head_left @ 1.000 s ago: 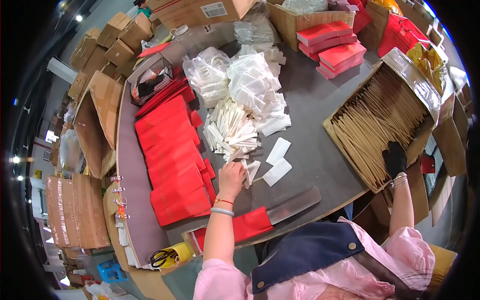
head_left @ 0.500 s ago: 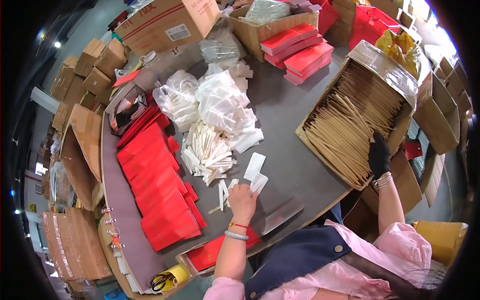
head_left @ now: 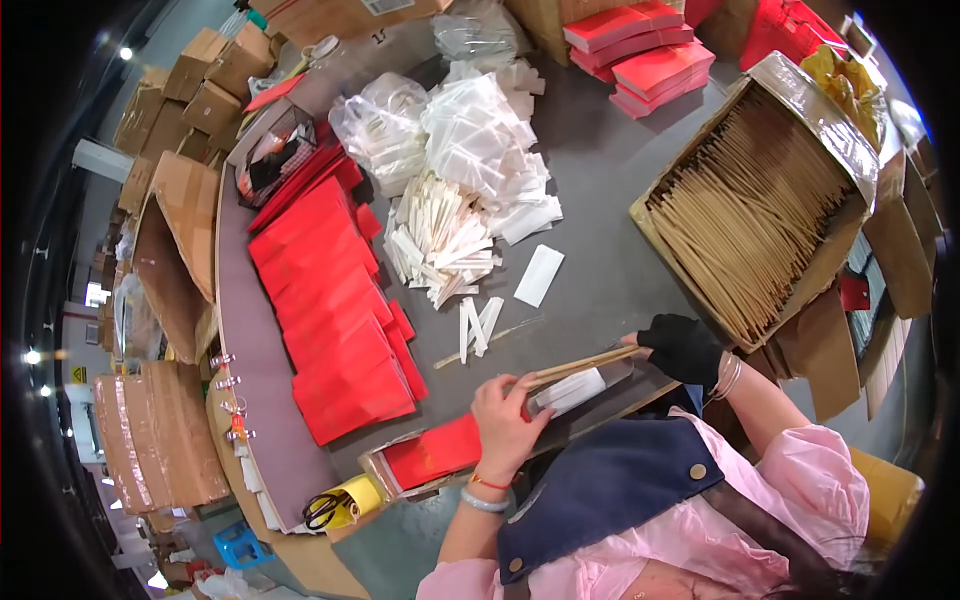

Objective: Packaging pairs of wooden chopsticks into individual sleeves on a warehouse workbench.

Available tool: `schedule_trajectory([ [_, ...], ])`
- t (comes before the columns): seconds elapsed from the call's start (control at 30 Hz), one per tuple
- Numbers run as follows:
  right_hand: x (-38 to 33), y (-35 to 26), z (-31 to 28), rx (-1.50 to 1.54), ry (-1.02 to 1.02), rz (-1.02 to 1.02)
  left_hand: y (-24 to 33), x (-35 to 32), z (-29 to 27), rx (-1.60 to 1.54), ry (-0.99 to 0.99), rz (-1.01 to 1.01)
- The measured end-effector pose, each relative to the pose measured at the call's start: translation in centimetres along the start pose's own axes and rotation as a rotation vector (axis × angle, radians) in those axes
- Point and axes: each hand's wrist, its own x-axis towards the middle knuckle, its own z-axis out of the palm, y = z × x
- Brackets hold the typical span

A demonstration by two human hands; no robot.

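Observation:
My right hand [head_left: 682,347], in a black fingerless glove, pinches the right end of a few thin brown sticks [head_left: 585,366]. Their left end reaches the fingers of my bare left hand [head_left: 503,425], which curl around it. Just below the sticks, a white paper slip [head_left: 572,392] lies on a clear plastic sleeve [head_left: 618,372] near the table's front edge. The thumb of my left hand is beside the slip's left end. Left of that hand, a red packet [head_left: 435,452] lies in a shallow tray at the edge, partly hidden by my wrist.
Left of centre, red packets [head_left: 335,310] overlap in a row. White slips [head_left: 450,235] and clear-wrapped packs [head_left: 475,130] form a heap. An open carton of brown sticks [head_left: 755,220] stands right. Red stacks [head_left: 640,55] sit behind; a yellow holder with scissors [head_left: 345,503] is front left.
My right hand has left the carton with a few sticks and come to the table's front edge. My left hand has moved from the loose slips to the sleeve, where a white slip now lies.

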Motion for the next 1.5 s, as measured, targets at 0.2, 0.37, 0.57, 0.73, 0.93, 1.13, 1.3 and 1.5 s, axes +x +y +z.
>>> schedule_trajectory([
  [0.2, 1.0, -0.2, 4.1, -0.105, -0.096, -0.086, -1.4, -2.2, -0.1, 0.075, 0.009, 0.103],
  [0.37, 2.5, 0.3, 6.4, 0.018, 0.205, -0.216, 0.3, -0.7, 0.9, 0.084, 0.030, 0.092],
  [0.57, 4.0, -5.1, 10.2, 0.429, 0.024, -0.007, 0.2, 0.3, 1.8, 0.076, 0.002, 0.132],
  [0.73, 4.6, -5.7, 4.9, -0.198, 0.082, -0.141, 0.6, 1.6, 1.1, 0.211, -0.072, 0.316],
  [0.93, 4.0, -4.7, 1.4, -0.249, -0.114, -0.109, 0.3, 4.1, -7.2, 0.279, -0.247, 0.271],
  [1.13, 3.0, -5.5, -0.3, -0.233, 0.058, -0.017, -6.1, 2.7, -6.9, 0.369, 0.282, 0.015],
  [1.3, 3.0, -6.4, 0.3, -0.260, -0.035, -0.021, -2.1, -2.2, 1.2, 0.178, 0.111, -0.331],
  [1.5, 3.2, -6.7, 0.3, -0.316, -0.118, -0.081, -4.2, -2.7, 3.2, -0.026, 0.215, -0.334],
])
